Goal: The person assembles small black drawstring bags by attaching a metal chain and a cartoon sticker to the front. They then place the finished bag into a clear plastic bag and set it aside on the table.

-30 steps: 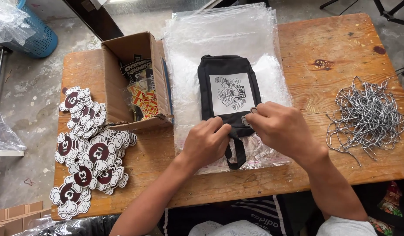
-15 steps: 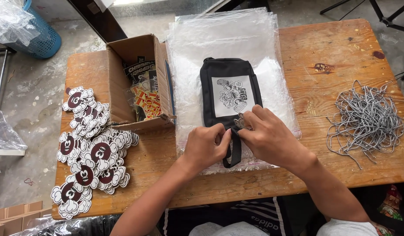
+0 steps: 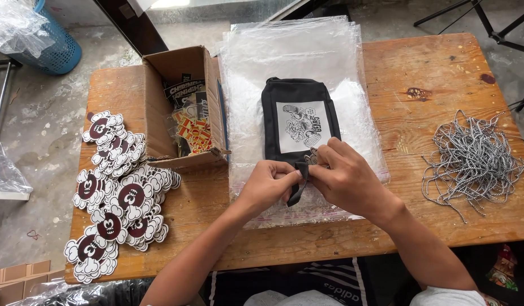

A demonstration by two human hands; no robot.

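A black fabric pouch (image 3: 296,119) with a white printed patch lies on a stack of clear plastic bags (image 3: 296,62) in the middle of the wooden table (image 3: 426,68). At its near edge my left hand (image 3: 267,184) pinches the pouch's black strap (image 3: 297,190), which hangs toward me. My right hand (image 3: 344,178) meets it from the right, fingers closed on the strap's top and a small grey piece at the pouch's lower edge.
An open cardboard box (image 3: 185,107) of printed stickers stands left of the bags. Several cloud-shaped brown and white stickers (image 3: 114,192) spread over the table's left end. A heap of black and white cords (image 3: 471,161) lies at the right. A blue basket (image 3: 49,45) stands on the floor.
Both hands have stayed at the pouch's near edge, working closer together on the strap. The view has shifted slightly; the pouch has not moved.
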